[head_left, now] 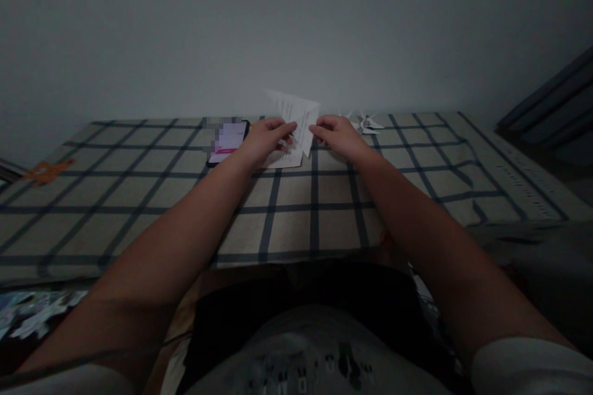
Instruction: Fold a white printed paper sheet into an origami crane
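A folded sheet of printed white paper [302,116] is held up between both hands above the table. My left hand [269,137] pinches its left side, thumb on top. Closed on the paper's right edge is my right hand [337,134], with thumb and fingertips together. Below the held piece, more printed white paper [288,159] lies on the cloth; whether the two are joined I cannot tell. Several folded white paper shapes with pointed tips [368,124] rest just beyond my right hand. Left of my left hand lies a phone [228,143] with its screen lit.
A checked tablecloth [291,228] covers the table, which stands against a plain grey wall [296,31]. An orange item [49,171] is at the table's left edge. Dark folded fabric [551,99] hangs at the far right.
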`<state>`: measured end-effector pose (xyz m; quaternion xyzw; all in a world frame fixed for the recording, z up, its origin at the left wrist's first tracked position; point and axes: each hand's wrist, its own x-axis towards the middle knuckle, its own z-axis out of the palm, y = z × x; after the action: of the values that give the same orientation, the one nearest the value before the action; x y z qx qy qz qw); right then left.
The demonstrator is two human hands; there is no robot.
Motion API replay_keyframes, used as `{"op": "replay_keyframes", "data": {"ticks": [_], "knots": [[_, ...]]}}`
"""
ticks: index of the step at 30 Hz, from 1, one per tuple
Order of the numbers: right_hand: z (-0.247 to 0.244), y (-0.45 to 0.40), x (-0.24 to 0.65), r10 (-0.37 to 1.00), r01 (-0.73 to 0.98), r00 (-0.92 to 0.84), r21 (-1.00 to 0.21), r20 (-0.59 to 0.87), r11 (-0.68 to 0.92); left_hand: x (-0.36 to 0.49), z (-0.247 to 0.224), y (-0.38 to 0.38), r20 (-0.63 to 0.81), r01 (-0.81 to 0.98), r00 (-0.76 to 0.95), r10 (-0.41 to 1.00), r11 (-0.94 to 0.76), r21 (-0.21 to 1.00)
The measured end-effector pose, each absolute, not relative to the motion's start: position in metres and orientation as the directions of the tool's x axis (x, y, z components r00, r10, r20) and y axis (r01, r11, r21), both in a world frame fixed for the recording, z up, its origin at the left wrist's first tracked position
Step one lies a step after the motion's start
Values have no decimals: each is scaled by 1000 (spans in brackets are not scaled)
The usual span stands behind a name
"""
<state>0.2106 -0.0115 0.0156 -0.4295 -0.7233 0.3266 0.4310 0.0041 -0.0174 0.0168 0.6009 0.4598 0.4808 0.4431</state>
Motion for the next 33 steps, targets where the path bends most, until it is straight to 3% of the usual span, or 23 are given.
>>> {"op": "replay_keyframes", "data": {"ticks": [15,20,25,29,33], "knots": [[12,-7,212,938,150,-171,-933,301,327,2,19,-15,237,78,81,968,-243,967],[15,-9,213,918,214,-137,-894,371,394,3,14,-14,203,9,77,976,-204,979],[19,-17,210,909,265,-122,-870,398,416,5,13,-14,160,-57,172,972,-152,987],[17,-19,206,897,239,-191,-868,398,436,6,11,-15,156,-160,305,940,-111,981],[16,-22,203,871,227,-277,-854,405,469,4,3,-13,179,-135,439,880,-133,982]]}}
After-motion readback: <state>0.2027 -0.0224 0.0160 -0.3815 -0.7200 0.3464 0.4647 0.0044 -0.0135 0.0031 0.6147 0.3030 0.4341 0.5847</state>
